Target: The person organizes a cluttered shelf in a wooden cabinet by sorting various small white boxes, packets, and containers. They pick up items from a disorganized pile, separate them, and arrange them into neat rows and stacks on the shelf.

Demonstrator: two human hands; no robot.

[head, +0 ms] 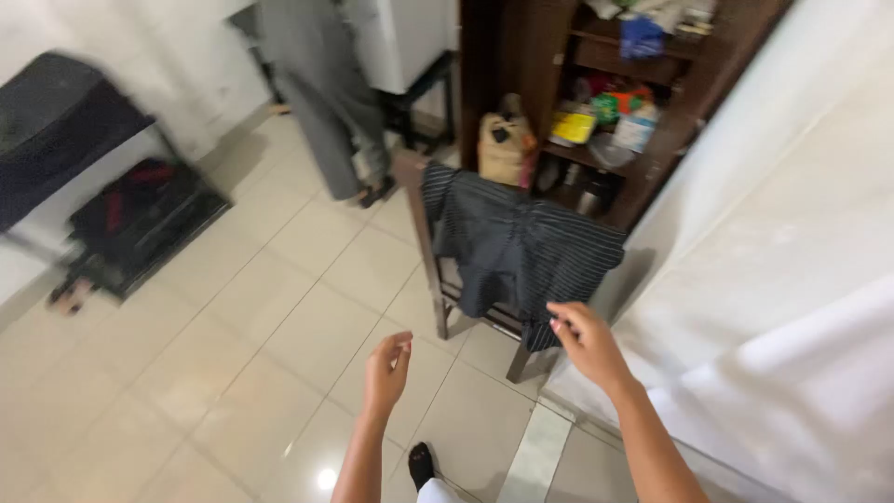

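My left hand [386, 371] hangs over the pale tiled floor with its fingers loosely curled and nothing in it. My right hand [585, 343] is stretched forward, fingers apart, just below the hem of a dark striped garment [512, 247]. The garment is draped over a wooden chair [438, 279] that stands ahead of me. Neither hand touches the cloth or the chair. The picture is blurred by motion.
A white sheet or wall [792, 279] fills the right side. A dark wooden shelf unit [605, 102] with packets and jars stands behind the chair. Another person in grey [326, 102] stands at the back. A black case [130, 224] lies at the left wall.
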